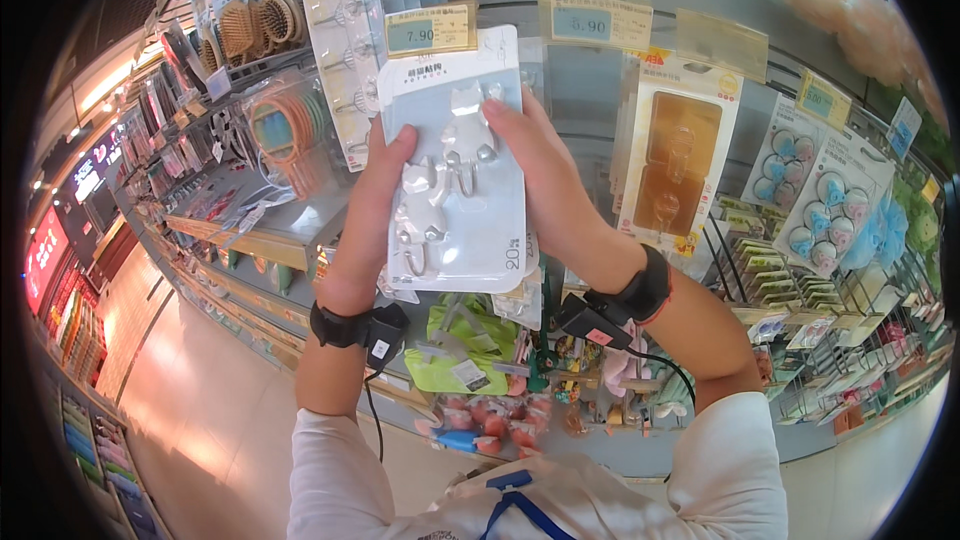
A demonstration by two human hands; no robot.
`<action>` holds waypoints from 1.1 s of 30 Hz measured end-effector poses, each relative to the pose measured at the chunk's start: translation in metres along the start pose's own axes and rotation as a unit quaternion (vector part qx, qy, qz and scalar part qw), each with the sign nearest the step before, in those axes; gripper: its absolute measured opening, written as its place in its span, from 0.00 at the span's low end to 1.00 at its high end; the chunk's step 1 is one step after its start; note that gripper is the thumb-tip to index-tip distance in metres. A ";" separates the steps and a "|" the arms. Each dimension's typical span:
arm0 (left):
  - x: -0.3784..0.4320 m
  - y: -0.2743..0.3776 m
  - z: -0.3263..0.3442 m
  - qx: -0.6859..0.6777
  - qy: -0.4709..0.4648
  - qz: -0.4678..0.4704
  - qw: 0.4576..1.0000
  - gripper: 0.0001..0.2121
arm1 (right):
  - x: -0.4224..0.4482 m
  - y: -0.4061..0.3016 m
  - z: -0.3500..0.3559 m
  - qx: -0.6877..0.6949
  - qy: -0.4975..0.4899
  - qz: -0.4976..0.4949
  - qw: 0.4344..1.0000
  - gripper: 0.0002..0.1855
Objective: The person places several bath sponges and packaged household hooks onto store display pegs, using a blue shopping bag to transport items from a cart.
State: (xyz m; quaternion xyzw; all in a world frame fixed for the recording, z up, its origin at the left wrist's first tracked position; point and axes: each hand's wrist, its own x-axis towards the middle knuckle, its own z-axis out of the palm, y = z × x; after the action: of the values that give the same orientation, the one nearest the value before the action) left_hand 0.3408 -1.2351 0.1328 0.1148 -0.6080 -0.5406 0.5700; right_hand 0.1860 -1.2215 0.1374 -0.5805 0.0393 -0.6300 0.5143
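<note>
Both my hands grip a blister-card pack of white cat-shaped adhesive hooks (480, 240) in front of the shelf display. My left hand (386, 165) holds its left edge, thumb on the front. On the right edge is my right hand (536, 157), its thumb beside the upper cat. Two faceted white cats show, each with a metal hook below. The pack's top sits just under a price tag (431, 28). Part of another similar pack (532, 67) shows behind it. The fingers behind the card are hidden.
Packs of amber-backed hooks (679, 157) hang to the right, with suction-cup hook packs (832, 210) beyond. Hairbrushes (251, 19) and hand mirrors (289, 135) hang on the left. Below is a lime-green bag (465, 352). Cables run from black wrist straps (649, 285) on both arms.
</note>
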 end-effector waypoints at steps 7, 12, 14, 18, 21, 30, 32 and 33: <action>0.000 -0.015 -0.012 -0.003 -0.006 0.026 1.000 0.25 | -0.004 0.019 -0.010 -0.037 0.009 -0.042 0.998 0.31; -0.001 -0.022 -0.020 -0.041 -0.002 -0.007 0.999 0.26 | -0.006 0.020 -0.010 -0.141 0.019 -0.070 0.987 0.31; -0.002 -0.023 -0.019 -0.049 0.006 -0.014 0.999 0.26 | -0.004 0.020 -0.012 -0.180 0.009 -0.101 0.978 0.31; -0.005 -0.023 -0.016 -0.046 0.008 0.034 0.998 0.25 | -0.009 0.017 -0.004 -0.367 -0.011 -0.237 0.899 0.30; -0.015 -0.023 -0.011 -0.063 0.018 0.001 0.998 0.25 | -0.017 0.022 -0.001 -0.357 0.018 -0.192 0.914 0.29; -0.073 -0.019 -0.040 0.047 0.059 -0.011 0.997 0.27 | -0.055 0.058 0.009 -0.158 -0.006 -0.003 0.987 0.26; -0.096 -0.007 -0.049 0.080 0.072 -0.026 0.994 0.27 | -0.062 0.068 0.024 -0.124 -0.030 0.019 0.992 0.25; -0.108 -0.002 -0.055 0.082 0.097 -0.021 0.992 0.27 | -0.067 0.069 0.036 -0.109 -0.037 0.043 0.992 0.25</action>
State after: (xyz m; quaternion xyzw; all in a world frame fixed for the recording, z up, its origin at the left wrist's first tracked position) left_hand 0.4193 -1.1828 0.0564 0.2258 -0.5896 -0.4867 0.6037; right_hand 0.2422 -1.1874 0.0578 -0.6538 0.1139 -0.5777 0.4753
